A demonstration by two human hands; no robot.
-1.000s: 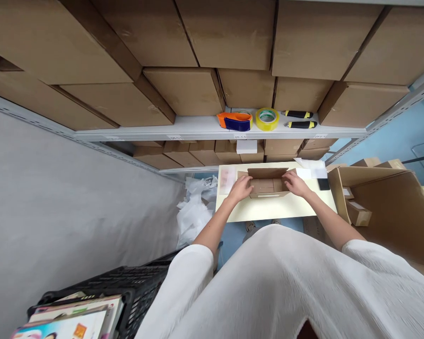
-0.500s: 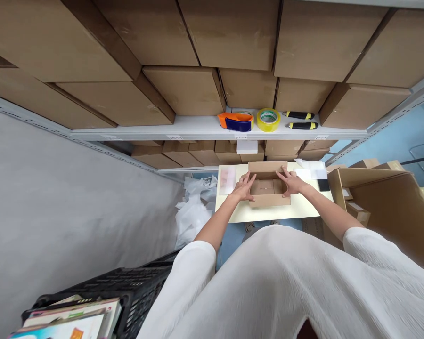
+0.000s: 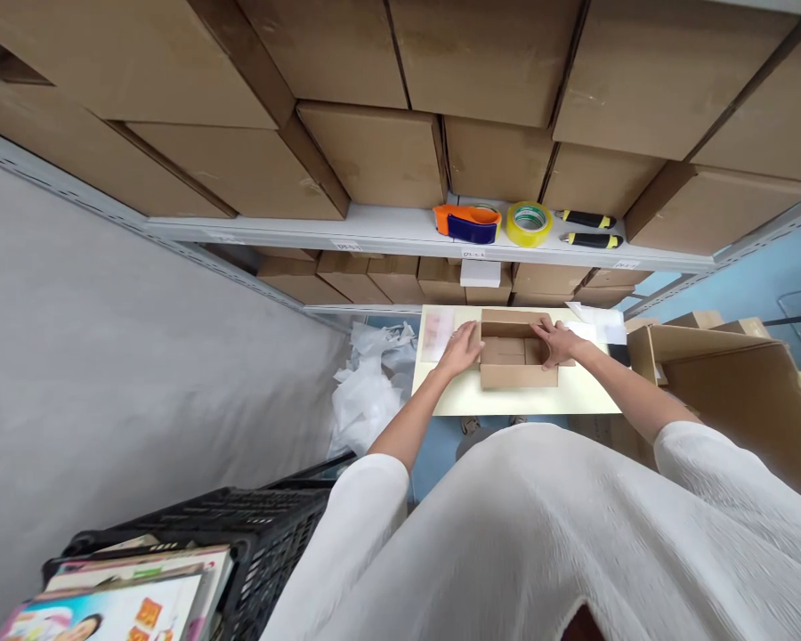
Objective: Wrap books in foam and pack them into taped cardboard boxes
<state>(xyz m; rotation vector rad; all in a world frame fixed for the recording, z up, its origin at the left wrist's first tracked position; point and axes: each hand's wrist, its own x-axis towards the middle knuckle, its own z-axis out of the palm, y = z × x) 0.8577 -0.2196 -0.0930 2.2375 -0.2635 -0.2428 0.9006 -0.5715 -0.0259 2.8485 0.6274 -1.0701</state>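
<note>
A small open cardboard box (image 3: 519, 376) sits on a pale yellow tabletop (image 3: 464, 402), its inside showing bare cardboard. Its long near and far sides stand out from the opening. My left hand (image 3: 460, 350) is closed at the box's left end, the fingers along the outside of that end wall. At the right end, my right hand (image 3: 556, 342) grips the box, with the thumb inside the near corner and the fingers over the far corner. Part of the right end is hidden by this hand.
Shelves of cardboard boxes rise ahead, with an orange tape dispenser (image 3: 467, 223), a yellow tape roll (image 3: 529, 224) and two cutters (image 3: 591, 240) on a ledge. A large open carton (image 3: 727, 383) stands right. White plastic bags (image 3: 367, 396) and a black crate (image 3: 273, 534) are left.
My left hand has shifted from the box's inner left edge to the outside of its end. My right hand's fingers have drawn closer together. The whole view has swung slightly.
</note>
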